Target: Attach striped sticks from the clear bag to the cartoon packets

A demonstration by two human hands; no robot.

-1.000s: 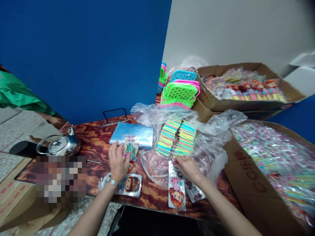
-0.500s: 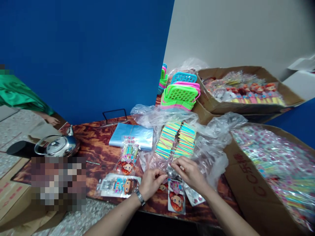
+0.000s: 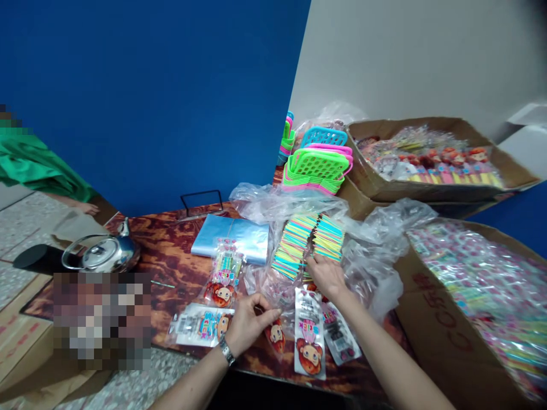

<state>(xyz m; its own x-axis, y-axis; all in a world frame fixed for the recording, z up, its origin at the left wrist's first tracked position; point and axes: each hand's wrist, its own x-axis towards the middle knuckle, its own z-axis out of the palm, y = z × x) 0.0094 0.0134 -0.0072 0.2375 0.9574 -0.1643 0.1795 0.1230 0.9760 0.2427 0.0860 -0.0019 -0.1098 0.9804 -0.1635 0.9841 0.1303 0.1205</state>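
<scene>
My left hand [image 3: 252, 322] has thumb and fingertips pinched together at the top of a clear plastic packet [image 3: 277, 337] printed with a red-haired cartoon girl. My right hand [image 3: 328, 277] reaches to the near end of the thin coloured sticks [image 3: 290, 245], which lie in two rows on crumpled clear plastic. Its fingers are bent and closed among the stick ends; what they grip is hidden. Below it lie a white-backed "Stick" packet [image 3: 309, 336] and another packet [image 3: 341, 336], partly under my right forearm. A steel-banded watch [image 3: 227, 350] is on my left wrist.
Left of my hands lie a filled packet [image 3: 223, 279], another white packet [image 3: 199, 324] and a blue plastic stack [image 3: 233, 236]. A metal kettle [image 3: 102, 253] stands farther left. Coloured baskets [image 3: 318, 165] are behind; cartons [image 3: 427, 307] flank the right. A person's green sleeve [image 3: 38, 162] shows at left.
My right hand has moved from beside my left hand up to the sticks. My left hand has shifted slightly left and down, and the cartoon packet beneath it shows more.
</scene>
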